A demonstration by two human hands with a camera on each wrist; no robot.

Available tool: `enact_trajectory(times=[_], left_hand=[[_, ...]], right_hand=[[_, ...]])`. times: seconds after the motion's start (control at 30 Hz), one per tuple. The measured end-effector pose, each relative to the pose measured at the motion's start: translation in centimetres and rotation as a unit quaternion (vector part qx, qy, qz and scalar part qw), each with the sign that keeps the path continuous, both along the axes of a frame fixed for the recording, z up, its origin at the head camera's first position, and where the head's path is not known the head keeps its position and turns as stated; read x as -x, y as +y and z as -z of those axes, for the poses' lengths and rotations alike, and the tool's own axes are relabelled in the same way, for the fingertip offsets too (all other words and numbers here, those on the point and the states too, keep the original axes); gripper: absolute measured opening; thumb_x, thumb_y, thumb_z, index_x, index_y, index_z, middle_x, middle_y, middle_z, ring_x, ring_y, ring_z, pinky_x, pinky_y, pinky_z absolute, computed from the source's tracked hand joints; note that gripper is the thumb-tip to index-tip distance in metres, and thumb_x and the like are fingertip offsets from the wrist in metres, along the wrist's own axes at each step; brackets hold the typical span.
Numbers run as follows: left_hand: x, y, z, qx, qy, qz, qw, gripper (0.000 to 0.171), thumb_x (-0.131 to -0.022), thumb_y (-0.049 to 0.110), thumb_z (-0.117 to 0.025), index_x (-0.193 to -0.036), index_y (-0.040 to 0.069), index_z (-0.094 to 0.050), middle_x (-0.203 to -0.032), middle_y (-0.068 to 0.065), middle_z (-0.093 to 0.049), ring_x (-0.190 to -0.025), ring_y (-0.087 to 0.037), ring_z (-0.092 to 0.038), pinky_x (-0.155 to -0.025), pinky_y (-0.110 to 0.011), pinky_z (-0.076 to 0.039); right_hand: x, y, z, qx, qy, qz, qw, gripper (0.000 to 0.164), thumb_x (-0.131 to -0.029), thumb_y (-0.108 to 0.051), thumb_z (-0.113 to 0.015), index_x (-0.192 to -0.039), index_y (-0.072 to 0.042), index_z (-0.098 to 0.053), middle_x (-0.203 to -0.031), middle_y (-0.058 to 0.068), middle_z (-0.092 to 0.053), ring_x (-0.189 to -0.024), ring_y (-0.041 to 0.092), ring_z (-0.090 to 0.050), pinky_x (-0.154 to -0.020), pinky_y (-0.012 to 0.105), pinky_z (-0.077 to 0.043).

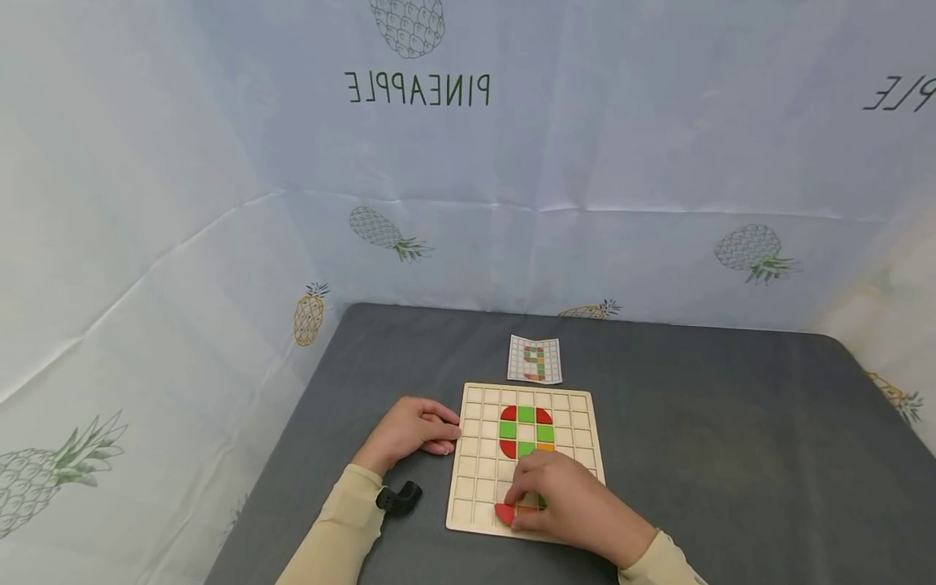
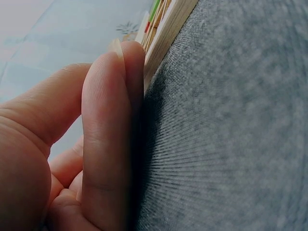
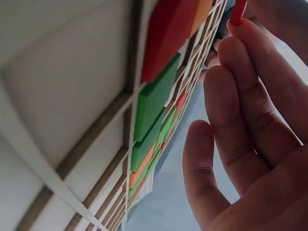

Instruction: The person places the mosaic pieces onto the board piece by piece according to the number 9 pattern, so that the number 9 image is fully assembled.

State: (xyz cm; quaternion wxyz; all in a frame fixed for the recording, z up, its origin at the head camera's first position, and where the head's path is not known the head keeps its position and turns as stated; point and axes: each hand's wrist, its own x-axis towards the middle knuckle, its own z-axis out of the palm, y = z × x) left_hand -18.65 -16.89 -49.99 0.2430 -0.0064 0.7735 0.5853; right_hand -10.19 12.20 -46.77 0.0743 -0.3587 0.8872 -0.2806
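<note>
A square wooden grid board point(image 1: 478, 467) lies on the dark table, bearing red, green and orange tiles in a ring with more below. Low on the board, my right hand point(image 1: 566, 504) pinches a red rounded tile point(image 1: 504, 513) between thumb and index finger. The held tile point(image 3: 238, 12) also shows at the top of the right wrist view. Under the right palm sit another red tile point(image 3: 166, 41) and several green and orange ones, partly hidden in the head view. My left hand point(image 1: 413, 431) rests at the board's left edge, its fingertips right against the wooden side point(image 2: 168, 36).
Behind the board lies a paper card point(image 1: 534, 359) printed with a coloured grid pattern. The dark grey tabletop point(image 1: 702, 439) extends to both sides. A white curtain point(image 1: 621, 154) with pineapple prints hangs behind it. A black curved device point(image 1: 400, 497) sits at the left wrist.
</note>
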Motion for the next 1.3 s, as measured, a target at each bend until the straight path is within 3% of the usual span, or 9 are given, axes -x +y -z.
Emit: enact_trajectory(times=[1.3], left_hand=[[0.1,0.09,0.11,0.004,-0.004,-0.001,1.0,0.032,-0.088,0.02,-0.092,-0.113,0.005,-0.081,-0.089,-0.008,-0.083,-0.071,-0.012,-0.079,-0.069,-0.029,-0.068]], right_hand=[[0.11,-0.48,0.13,-0.034,-0.019,0.021,0.999,0.015,-0.083,-0.033,-0.097,-0.09,-0.028,-0.085,-0.084,-0.02,-0.065,-0.075,-0.006,-0.049,-0.069,0.019,-0.048]])
